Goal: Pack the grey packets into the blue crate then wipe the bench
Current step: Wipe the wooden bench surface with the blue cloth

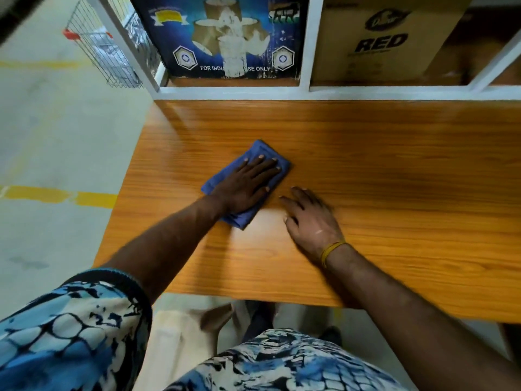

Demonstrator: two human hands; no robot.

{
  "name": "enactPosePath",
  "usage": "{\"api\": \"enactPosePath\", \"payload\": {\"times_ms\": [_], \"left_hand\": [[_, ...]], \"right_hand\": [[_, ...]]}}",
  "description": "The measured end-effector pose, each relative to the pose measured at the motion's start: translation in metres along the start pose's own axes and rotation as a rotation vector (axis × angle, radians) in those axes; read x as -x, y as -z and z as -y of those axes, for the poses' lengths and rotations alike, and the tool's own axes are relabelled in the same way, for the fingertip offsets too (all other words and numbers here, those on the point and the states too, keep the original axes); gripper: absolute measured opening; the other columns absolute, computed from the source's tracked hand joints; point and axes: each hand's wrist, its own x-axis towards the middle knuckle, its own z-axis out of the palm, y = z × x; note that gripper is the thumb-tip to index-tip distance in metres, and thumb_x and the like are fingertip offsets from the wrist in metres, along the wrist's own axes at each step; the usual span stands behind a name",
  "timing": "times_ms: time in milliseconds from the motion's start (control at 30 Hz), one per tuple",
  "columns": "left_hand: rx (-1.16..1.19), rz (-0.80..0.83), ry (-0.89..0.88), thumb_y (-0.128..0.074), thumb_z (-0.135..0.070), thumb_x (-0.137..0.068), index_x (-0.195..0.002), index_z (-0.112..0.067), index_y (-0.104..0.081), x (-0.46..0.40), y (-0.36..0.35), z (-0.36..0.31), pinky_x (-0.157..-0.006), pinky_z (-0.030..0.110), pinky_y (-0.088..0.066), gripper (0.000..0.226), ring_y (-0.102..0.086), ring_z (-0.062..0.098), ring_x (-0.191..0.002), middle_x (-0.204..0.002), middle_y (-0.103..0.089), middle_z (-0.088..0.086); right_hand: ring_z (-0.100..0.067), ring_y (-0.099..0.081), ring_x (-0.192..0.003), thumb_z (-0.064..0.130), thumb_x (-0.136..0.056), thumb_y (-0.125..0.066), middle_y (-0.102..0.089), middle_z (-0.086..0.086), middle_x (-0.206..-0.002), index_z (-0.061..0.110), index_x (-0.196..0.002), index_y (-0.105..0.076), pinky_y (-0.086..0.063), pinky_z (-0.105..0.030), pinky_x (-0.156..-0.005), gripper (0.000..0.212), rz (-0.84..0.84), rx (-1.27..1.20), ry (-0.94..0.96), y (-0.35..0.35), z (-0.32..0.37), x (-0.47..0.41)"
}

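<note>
Cloth, blue and folded, lies mid-bench, pinned flat under left hand, fingers straight and spread. Right hand rests at its 4 o'clock, fingers loosely out, holding nothing. No packets or crate visible. Wiping step, likely; next stroke should cover bare wood toward 3 o'clock.

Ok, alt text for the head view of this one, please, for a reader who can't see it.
A person's left hand presses a folded blue cloth flat on a wooden bench, while the right hand, with a yellow band at the wrist, rests open beside it. Behind the bench, a white shelf holds a blue printed box and a brown carton. No grey packets or crate show.
</note>
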Motion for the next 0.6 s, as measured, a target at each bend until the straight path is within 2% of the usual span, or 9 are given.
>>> {"api": "enactPosePath", "payload": {"times_ms": [167, 333, 600], "left_hand": [[-0.002, 0.012, 0.156, -0.025, -0.049, -0.102, -0.157, -0.030, -0.018, 0.026, -0.009, -0.047, -0.123, 0.044, -0.003, 0.059, -0.001, 0.020, -0.153, -0.166, -0.008, -0.007], [-0.020, -0.033, 0.312, -0.018, -0.052, -0.098, -0.157, -0.025, -0.023, 0.042, -0.020, -0.099, -0.123, 0.047, -0.008, 0.065, -0.008, 0.024, -0.153, -0.165, -0.017, -0.001], [0.044, -0.109, 0.661, -0.017, -0.050, -0.096, -0.157, -0.026, -0.018, 0.052, -0.036, -0.196, -0.123, 0.050, -0.008, 0.066, -0.005, 0.024, -0.153, -0.166, -0.012, -0.001]], "right_hand": [[-0.026, -0.015, -0.149, 0.038, -0.100, -0.039, -0.019, -0.003, -0.162, 0.032, -0.150, -0.031, -0.013, -0.039, -0.120, 0.051, -0.023, -0.010, 0.055, -0.001, -0.014, 0.029], [-0.026, -0.016, -0.149, 0.037, -0.101, -0.039, -0.017, -0.003, -0.163, 0.031, -0.152, -0.029, -0.015, -0.041, -0.119, 0.052, -0.026, -0.014, 0.112, -0.003, -0.032, 0.056], [-0.025, -0.024, -0.145, 0.039, -0.100, -0.035, -0.024, -0.002, -0.161, 0.033, -0.149, -0.032, -0.024, -0.042, -0.118, 0.049, -0.083, 0.023, 0.110, -0.014, -0.067, 0.102]]}}
